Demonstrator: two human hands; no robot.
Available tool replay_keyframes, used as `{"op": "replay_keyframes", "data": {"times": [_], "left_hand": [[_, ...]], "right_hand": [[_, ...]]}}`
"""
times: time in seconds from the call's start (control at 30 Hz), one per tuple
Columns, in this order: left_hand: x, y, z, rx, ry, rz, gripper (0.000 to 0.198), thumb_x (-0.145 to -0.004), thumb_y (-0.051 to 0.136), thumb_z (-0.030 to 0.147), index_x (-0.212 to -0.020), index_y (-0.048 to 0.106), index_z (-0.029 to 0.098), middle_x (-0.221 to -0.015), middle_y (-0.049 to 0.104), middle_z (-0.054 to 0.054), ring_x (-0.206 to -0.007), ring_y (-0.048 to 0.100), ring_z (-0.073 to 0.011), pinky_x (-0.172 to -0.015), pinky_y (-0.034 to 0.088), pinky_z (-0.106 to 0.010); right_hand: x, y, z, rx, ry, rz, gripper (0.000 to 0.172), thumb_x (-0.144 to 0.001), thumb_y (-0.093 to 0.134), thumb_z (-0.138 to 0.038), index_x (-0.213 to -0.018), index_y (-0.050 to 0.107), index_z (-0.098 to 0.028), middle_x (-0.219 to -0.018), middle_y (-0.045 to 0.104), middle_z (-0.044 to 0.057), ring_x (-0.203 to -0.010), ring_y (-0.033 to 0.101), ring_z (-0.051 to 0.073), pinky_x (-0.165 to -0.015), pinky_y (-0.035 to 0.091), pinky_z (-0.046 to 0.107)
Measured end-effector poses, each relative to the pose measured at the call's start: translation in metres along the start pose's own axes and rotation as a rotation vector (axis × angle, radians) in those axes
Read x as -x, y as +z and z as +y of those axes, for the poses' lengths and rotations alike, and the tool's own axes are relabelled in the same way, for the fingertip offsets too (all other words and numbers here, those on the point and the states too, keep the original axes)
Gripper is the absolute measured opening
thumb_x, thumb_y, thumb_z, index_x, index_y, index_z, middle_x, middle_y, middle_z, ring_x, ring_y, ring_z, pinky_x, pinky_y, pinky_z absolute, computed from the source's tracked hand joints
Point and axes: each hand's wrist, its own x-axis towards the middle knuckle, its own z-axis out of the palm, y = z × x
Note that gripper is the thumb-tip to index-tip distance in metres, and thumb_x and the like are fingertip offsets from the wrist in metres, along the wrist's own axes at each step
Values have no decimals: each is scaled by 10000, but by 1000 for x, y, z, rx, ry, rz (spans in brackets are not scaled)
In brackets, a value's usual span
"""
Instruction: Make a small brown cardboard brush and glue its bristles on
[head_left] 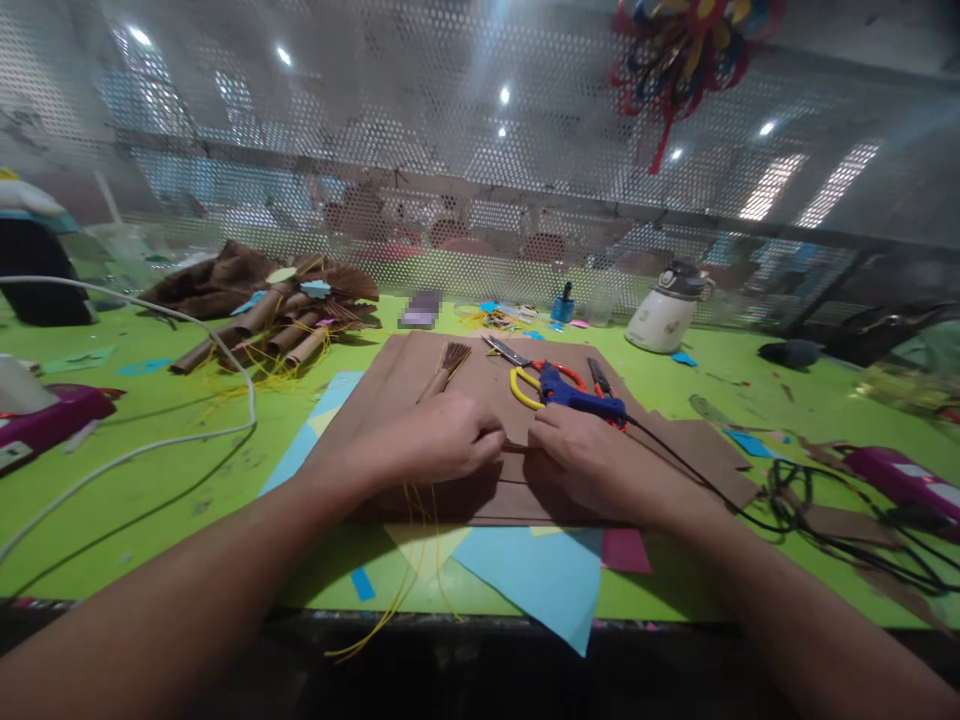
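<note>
My left hand (pixel 454 437) and my right hand (pixel 574 447) are close together over brown paper sheets (pixel 360 420). Both have curled fingers, pinching a thin brown strip (pixel 516 447) stretched between them. Beyond my left hand lies a brown paper roll with a fringed end (pixel 450 365), its lower part hidden by the hand. Yellow strings (pixel 420 545) trail down below that hand past the table edge. Just beyond my right hand rests a blue glue gun (pixel 577 395). Scissors (pixel 510 352) and a tool with dark blades (pixel 598 375) lie beside it.
Several brown paper rolls (pixel 285 325) with yellow string are heaped at the back left. A white cable (pixel 251 400) curves across the left side. A black cord (pixel 795 500) and a purple power strip (pixel 907 480) lie right. A white bottle (pixel 664 312) stands behind.
</note>
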Motion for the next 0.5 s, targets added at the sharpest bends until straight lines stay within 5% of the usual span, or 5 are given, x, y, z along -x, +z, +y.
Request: {"op": "replay_keyframes", "data": {"times": [0.17,0.5], "left_hand": [[-7,-2,-9,350,-129,-129,457,-889,319,438,-588,502,146,-522,431,26,-488,353,-94,-476,274,-226],[-6,7,-16,711,-179,-224,402,-853,404,487,-635,475,157,-560,593,-29,-467,476,-104,-461,330,-215]], "right_hand": [[-2,-1,-3,62,-49,131,137,-803,466,-52,-754,547,-150,-789,530,63,-722,442,171,-638,329,284],[-2,-7,2,-189,46,222,90,-822,500,-140,-828,589,-147,-879,550,85,-823,495,183,-719,404,293]]}}
